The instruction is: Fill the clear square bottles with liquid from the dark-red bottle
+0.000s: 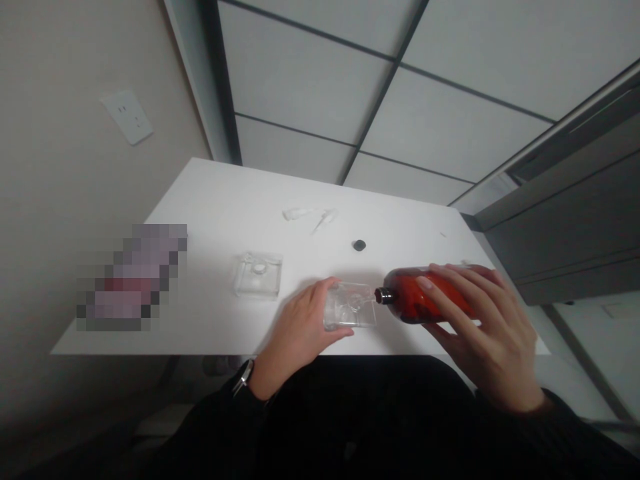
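My left hand [305,317] is closed around the side of a clear square glass bottle [353,310], thumb on the near side and fingers on the far side. In my right hand [485,327] is a large amber bottle [413,290], tipped onto its side. Its open dark neck points left, right beside the clear bottle's opening; whether they touch, or whether liquid flows, I cannot tell. A second clear square bottle [259,277] stands on the table to the left. Beyond my hands lies a small black cap [359,245].
Two clear, thin plastic pieces, perhaps pump tops [325,219], lie toward the back of the white table [210,200]. A blurred-out object [135,280] sits at the left edge. A wall with a socket [129,119] rises on the left, a panelled partition [310,87] behind.
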{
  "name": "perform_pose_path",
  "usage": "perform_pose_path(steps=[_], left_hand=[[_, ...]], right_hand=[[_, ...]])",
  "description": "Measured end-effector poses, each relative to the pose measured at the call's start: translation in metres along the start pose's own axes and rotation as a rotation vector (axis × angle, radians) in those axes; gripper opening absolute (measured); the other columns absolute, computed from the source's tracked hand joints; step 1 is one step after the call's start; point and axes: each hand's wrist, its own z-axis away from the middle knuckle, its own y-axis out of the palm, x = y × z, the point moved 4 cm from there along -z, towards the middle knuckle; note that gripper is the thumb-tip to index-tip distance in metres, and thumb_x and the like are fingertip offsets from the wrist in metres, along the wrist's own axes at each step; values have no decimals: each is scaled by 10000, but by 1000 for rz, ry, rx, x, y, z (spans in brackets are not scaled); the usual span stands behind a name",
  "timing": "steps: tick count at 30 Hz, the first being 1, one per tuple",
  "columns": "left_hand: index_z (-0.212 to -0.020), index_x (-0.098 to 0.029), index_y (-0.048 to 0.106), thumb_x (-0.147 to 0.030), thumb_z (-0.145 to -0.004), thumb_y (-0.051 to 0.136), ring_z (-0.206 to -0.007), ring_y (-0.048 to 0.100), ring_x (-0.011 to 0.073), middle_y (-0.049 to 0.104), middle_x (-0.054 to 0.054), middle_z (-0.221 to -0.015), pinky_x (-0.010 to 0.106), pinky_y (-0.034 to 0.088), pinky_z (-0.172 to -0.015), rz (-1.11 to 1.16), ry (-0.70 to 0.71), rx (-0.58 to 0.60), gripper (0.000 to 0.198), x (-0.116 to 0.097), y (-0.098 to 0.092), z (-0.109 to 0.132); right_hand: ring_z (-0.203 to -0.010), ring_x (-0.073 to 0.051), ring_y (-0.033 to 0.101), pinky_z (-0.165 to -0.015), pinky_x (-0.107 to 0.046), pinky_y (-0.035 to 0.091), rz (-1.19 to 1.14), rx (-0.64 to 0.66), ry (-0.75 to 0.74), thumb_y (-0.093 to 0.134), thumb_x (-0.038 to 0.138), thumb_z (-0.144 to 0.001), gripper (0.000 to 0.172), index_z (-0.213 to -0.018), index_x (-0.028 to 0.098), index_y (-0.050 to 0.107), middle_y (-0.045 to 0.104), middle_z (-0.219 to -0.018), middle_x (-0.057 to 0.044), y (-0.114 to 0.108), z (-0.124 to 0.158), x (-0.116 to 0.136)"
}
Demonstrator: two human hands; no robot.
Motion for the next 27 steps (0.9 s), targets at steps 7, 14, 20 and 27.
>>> perform_pose_path(steps=[7,14,20,27], left_hand=[[-1406,-206,483,-307,-735,972,-1253,701,363,694,149,-1390,531,585,-1064,2,-3,12,836,-1,-1,0],[-1414,-198,472,-309,-720,984,-1261,701,361,693,155,-1397,528,591,-1066,-10,2,3,869,0,1,1],[-1408,-186,473,-313,-712,990,-1239,709,362,700,157,-1383,529,598,-1050,-8,7,5,876,-1,0,0],[-1413,-211,477,-329,-704,998,-1263,694,360,688,144,-1399,534,577,-1076,27,-21,13,887,-4,-2,1]], right_hand=[[-1187,-393,711,-1078,-631,536,5,10,-6,807,64,-883,976,-1696,282,313,708,-1368,-200,-1,-2,0],[-1169,-410,719,-1034,-665,558,-7,16,-13,818,48,-868,1028,-1707,290,275,714,-1352,-213,-3,-3,0],[-1168,-411,719,-1030,-673,562,2,27,-14,823,48,-866,1048,-1712,293,254,712,-1355,-215,-3,-4,1],[-1216,-412,700,-1064,-674,551,-46,45,25,782,64,-906,1022,-1712,362,229,685,-1417,-178,-2,4,-4]])
